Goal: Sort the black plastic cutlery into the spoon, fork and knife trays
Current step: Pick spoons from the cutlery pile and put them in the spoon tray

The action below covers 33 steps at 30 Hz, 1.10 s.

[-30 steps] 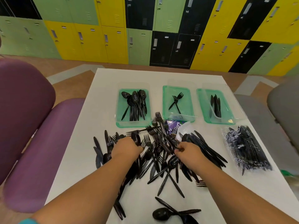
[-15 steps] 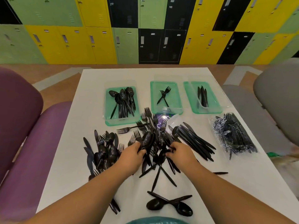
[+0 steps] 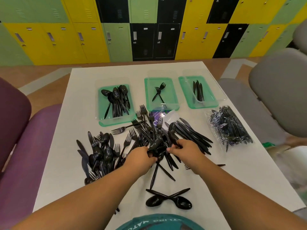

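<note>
The left hand [image 3: 141, 157] and right hand [image 3: 186, 150] both clench what seem to be spoons [image 3: 172, 131] inside the pile [image 3: 150, 130] at the table centre. Hooked forks [image 3: 142, 112] may lift with them and drop, or reach the spoon tray [image 3: 106, 124] at 11 o'clock.

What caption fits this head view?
Left hand and right hand grip spoons in the heap before spoon tray, fork tray and knife tray.
</note>
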{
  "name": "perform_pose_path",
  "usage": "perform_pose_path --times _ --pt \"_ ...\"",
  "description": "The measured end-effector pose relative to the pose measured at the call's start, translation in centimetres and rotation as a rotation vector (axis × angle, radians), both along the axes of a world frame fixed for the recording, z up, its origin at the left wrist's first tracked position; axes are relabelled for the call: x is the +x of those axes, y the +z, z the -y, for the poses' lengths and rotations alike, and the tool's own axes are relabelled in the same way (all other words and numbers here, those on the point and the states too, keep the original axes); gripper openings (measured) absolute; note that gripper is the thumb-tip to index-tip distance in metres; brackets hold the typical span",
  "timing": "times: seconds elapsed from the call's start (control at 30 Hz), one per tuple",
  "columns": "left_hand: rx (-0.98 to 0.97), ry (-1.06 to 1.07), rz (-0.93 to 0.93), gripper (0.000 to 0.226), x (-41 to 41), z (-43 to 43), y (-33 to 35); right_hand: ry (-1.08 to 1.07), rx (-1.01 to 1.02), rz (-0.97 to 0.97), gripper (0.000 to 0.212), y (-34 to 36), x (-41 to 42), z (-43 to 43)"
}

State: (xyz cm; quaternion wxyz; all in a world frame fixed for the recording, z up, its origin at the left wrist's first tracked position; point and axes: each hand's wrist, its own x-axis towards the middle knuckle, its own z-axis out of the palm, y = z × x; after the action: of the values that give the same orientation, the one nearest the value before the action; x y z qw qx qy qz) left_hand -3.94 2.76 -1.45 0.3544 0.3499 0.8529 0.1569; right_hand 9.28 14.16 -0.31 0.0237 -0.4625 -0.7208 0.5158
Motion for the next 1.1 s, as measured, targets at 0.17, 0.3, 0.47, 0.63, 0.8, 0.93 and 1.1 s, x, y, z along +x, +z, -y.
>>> perform_pose_path --times 0.17,0.3,0.47,0.63,0.8,0.93,1.1 --pt "-0.087 -0.039 -0.079 0.031 1.2 0.7 -1.0 0.217 -0.145 0.130 0.019 0.2 2.6 1.1" --pt "-0.136 -0.097 -0.126 0.022 2.0 0.9 -1.2 0.405 -0.179 0.259 0.019 0.4 4.1 2.0" --pt "-0.042 -0.019 -0.060 0.025 1.4 1.1 -0.6 0.678 0.080 0.366 0.020 -0.3 3.9 4.1" --pt "0.059 0.063 -0.029 0.028 0.4 2.0 -0.2 0.963 0.468 0.470 0.038 -1.3 3.4 5.6" --pt "0.120 0.185 0.007 0.029 -0.3 2.6 0.3 0.867 0.531 0.446 0.028 -1.6 3.1 5.5" --pt "0.227 0.370 0.189 0.026 -0.6 2.8 0.2 0.656 0.423 0.398 0.023 -1.3 2.6 5.1" --pt "0.364 0.592 0.663 0.012 -0.1 2.6 0.0 0.204 0.012 0.115 0.007 -1.0 1.9 4.3"
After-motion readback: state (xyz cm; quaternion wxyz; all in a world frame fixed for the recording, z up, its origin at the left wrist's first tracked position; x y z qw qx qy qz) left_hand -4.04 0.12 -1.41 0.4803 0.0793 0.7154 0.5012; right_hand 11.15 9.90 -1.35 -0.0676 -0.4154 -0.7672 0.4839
